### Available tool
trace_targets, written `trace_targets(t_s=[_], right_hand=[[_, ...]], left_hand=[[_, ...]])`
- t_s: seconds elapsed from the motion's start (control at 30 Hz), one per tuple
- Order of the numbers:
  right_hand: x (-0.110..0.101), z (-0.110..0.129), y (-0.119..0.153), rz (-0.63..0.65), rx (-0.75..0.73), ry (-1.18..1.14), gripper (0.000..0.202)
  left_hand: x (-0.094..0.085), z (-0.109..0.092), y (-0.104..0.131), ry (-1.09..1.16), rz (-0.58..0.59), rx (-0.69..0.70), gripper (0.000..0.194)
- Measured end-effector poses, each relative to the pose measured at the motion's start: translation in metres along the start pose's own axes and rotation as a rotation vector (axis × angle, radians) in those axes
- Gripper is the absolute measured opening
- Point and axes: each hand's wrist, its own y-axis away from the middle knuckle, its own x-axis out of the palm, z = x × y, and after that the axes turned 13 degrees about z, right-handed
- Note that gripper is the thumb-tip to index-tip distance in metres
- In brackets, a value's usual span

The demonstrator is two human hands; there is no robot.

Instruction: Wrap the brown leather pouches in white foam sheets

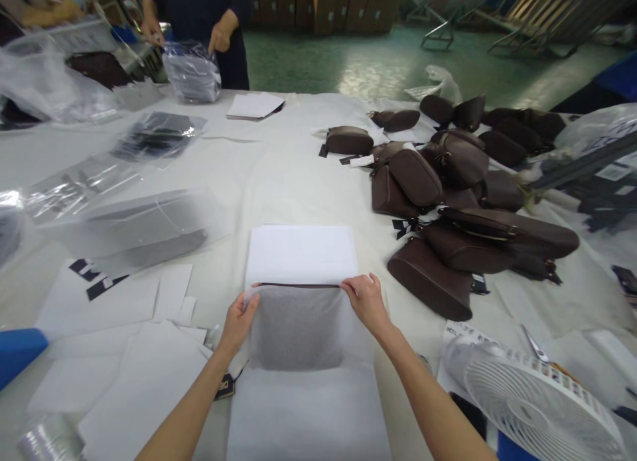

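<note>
In front of me lies a flat, dark-edged piece, grey through the thin white tissue paper laid over it. Its dark upper edge shows as a thin line. My left hand pinches the tissue paper at the left end of that edge, and my right hand does the same at the right end. Beyond the edge is a stack of white paper. A black hang tag on a cord sticks out at the left, partly behind my left forearm.
Dark brown leather bags are heaped on the right. A white fan and scissors are at the front right. Left are white paper sheets and clear plastic bags. Across the table a person handles a plastic-wrapped item.
</note>
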Motion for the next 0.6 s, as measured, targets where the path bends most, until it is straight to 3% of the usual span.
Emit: trace_targets(t_s=[0.1, 0.2, 0.3, 0.4, 0.5, 0.53, 0.6], right_hand=[[-0.006, 0.016, 0.004, -0.131, 0.029, 0.096, 0.023], [-0.011, 0.044, 0.008, -0.207, -0.079, 0.113, 0.027], [-0.002, 0.066, 0.005, -0.068, -0.219, 0.074, 0.046], [0.016, 0.068, -0.005, 0.077, -0.179, -0.057, 0.042], [0.028, 0.06, -0.012, 0.113, -0.157, -0.185, 0.036], [0.03, 0.057, -0.014, 0.108, -0.166, -0.209, 0.035], [0.031, 0.055, -0.014, 0.089, -0.178, -0.241, 0.032]], left_hand=[[0.004, 0.008, -0.004, -0.134, -0.096, 0.014, 0.045], [0.01, 0.018, -0.003, -0.173, -0.126, 0.013, 0.042], [0.012, 0.023, 0.001, -0.157, -0.153, -0.014, 0.043], [0.009, 0.015, 0.006, -0.245, -0.221, -0.03, 0.044], [0.003, -0.013, 0.004, -0.543, -0.335, 0.184, 0.051], [0.003, -0.024, 0.0, -0.683, -0.287, 0.296, 0.058], [0.005, -0.044, -0.01, -0.959, -0.041, 0.464, 0.066]])
